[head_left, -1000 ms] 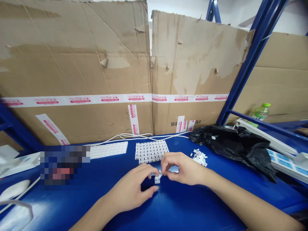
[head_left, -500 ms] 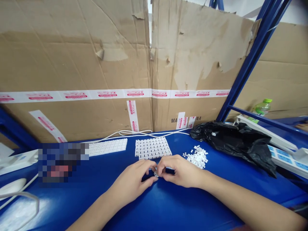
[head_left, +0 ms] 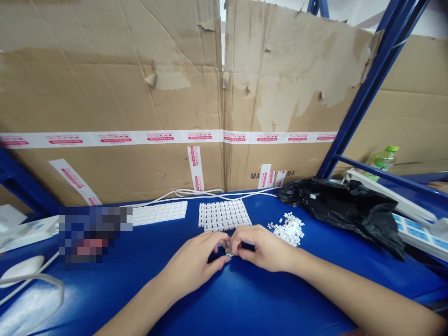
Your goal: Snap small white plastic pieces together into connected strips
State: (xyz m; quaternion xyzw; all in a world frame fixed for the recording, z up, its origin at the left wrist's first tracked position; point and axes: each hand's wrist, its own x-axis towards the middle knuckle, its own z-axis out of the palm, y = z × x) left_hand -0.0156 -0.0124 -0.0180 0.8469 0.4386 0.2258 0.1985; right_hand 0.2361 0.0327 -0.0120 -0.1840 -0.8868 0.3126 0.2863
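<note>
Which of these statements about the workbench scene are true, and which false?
1. Both hands pinch one small white piece between them. True; left hand, right hand.
2. The loose pile of white pieces lies left of the hands. False; it lies to their right.
3. A black plastic bag lies on the blue table. True.
4. The green-capped bottle stands beside the left hand. False; it is far right, behind the blue frame.
</note>
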